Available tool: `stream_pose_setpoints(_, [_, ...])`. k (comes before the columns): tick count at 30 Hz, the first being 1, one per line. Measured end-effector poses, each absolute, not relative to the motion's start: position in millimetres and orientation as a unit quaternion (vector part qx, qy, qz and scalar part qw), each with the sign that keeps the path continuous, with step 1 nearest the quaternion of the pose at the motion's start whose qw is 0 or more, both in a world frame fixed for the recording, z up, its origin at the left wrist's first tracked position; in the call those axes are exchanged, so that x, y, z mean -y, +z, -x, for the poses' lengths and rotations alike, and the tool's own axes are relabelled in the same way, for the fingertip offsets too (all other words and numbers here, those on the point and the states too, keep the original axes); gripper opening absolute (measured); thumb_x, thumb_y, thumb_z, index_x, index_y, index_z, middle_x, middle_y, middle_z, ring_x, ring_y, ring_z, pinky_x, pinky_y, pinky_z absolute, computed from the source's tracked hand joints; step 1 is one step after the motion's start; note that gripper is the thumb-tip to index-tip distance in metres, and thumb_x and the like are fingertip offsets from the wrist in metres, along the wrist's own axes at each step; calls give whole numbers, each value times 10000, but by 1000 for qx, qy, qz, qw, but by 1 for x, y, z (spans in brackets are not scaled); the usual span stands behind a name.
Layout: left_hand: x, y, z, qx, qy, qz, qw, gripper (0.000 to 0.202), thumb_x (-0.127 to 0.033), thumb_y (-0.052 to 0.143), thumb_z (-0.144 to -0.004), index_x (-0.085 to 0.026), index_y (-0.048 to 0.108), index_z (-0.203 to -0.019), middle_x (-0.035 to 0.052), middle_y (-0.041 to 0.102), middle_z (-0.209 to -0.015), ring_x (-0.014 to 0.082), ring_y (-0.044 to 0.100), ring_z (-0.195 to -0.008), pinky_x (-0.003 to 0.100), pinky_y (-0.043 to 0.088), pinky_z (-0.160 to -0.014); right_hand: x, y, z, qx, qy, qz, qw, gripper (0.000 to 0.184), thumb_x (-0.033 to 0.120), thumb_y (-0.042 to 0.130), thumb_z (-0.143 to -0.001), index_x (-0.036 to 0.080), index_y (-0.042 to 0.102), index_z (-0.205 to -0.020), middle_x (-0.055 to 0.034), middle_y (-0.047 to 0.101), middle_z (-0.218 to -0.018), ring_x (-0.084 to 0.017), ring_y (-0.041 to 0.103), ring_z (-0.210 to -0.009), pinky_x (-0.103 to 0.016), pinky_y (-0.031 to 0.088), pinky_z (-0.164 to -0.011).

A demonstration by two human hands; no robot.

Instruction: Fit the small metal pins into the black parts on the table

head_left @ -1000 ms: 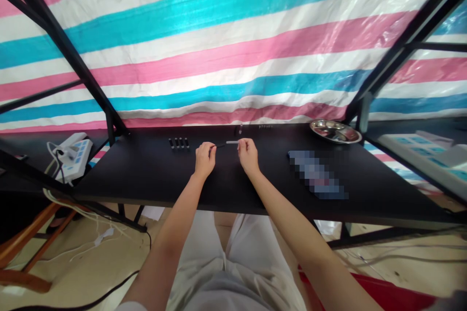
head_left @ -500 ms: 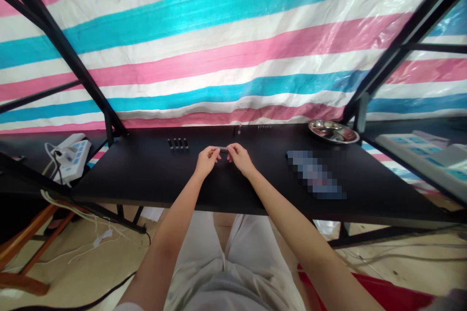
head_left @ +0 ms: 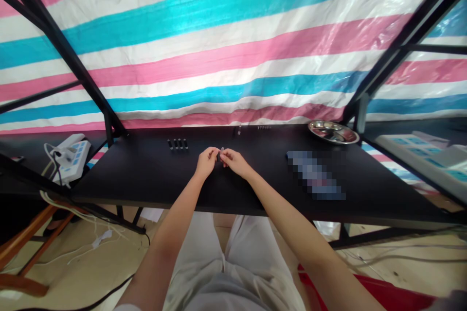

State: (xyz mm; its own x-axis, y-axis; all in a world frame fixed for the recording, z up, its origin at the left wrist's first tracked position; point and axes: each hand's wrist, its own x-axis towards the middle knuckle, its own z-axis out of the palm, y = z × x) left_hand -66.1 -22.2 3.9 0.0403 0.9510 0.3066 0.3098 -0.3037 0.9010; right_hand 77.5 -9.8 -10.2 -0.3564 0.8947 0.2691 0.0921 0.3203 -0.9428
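My left hand (head_left: 207,162) and my right hand (head_left: 236,163) meet over the middle of the black table (head_left: 153,175). Both are closed in a pinch on a small dark tube (head_left: 219,157) with a pale end, held upright between the fingertips. Fingers cover most of it, so its exact kind is unclear. To the left of my hands, several short black tubes with light ends (head_left: 177,144) lie in a row. Beyond my hands, close to the back edge, is a small clear piece (head_left: 239,129). Several tiny pale pieces (head_left: 264,128) line up to its right.
A round divided metal tray (head_left: 352,140) sits at the back right. A blurred-out blue item (head_left: 315,175) lies right of my hands. White power strips (head_left: 75,167) with cables are on the left. Black metal frame bars (head_left: 78,70) flank the table, with a striped sheet (head_left: 219,68) behind.
The tube lay sideways between my two hands and now stands upright. My right hand has turned and shifted left and slightly down, closer to my left hand.
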Motion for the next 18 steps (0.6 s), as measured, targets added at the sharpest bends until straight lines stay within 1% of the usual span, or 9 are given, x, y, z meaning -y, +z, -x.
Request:
stream_pose_setpoints(5, [23, 6, 67, -501, 476, -658, 300, 256, -332, 438, -848, -144, 613, -843, -20, 532, -593, 86, 465, -530, 197, 377, -546, 11, -8, -79, 676, 485, 355, 426, 375, 560, 543, -728, 191, 483, -757, 33, 529, -598, -104, 523, -545, -267, 425, -583])
stream_pose_setpoints(10, [24, 7, 67, -510, 465, -678, 252, 224, -283, 445, -848, -145, 622, -843, 4, 602, -706, 92, 505, -602, 196, 396, -604, 12, -8, -78, 649, 525, 355, 421, 398, 582, 547, -721, 196, 459, -755, 39, 529, -537, -101, 495, -496, -254, 402, -527])
stream_pose_setpoints(13, [24, 6, 68, -508, 460, -688, 238, 222, -277, 442, -851, -148, 622, -844, 8, 609, -719, 95, 515, -615, 200, 402, -621, 13, -7, -77, 632, 550, 344, 424, 400, 582, 560, -713, 201, 449, -761, 51, 515, -528, -97, 482, -478, -251, 401, -511])
stream_pose_setpoints(18, [23, 5, 68, -504, 449, -700, 234, 208, -255, 433, -851, -152, 612, -831, 7, 604, -708, 98, 514, -612, 203, 407, -621, 14, -5, -77, 623, 548, 345, 439, 389, 552, 604, -687, 187, 506, -777, 47, 520, -563, -89, 479, -493, -254, 408, -540])
